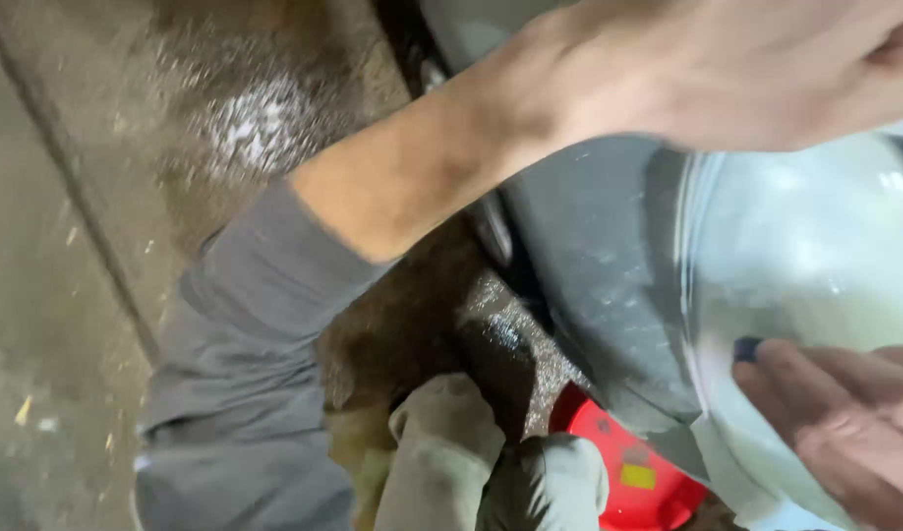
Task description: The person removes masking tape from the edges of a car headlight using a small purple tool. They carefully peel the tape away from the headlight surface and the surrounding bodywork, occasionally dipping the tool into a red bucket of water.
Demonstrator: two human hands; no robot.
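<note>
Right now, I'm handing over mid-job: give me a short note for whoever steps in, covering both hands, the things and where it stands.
Left hand: stretched across the top of the view above the bowl, forearm bare, grey sleeve pushed up; its grip cannot be seen.
Right hand: fingers lie on the bowl's lower right rim, with a small dark blue bit at the fingertips; the picture is too blurred to tell a closed grip.
Bowl: pale, whitish inside, sitting in a grey basin.
Red lid lies below, on the wet floor.
Done or left: cannot be judged from this view.
</note>
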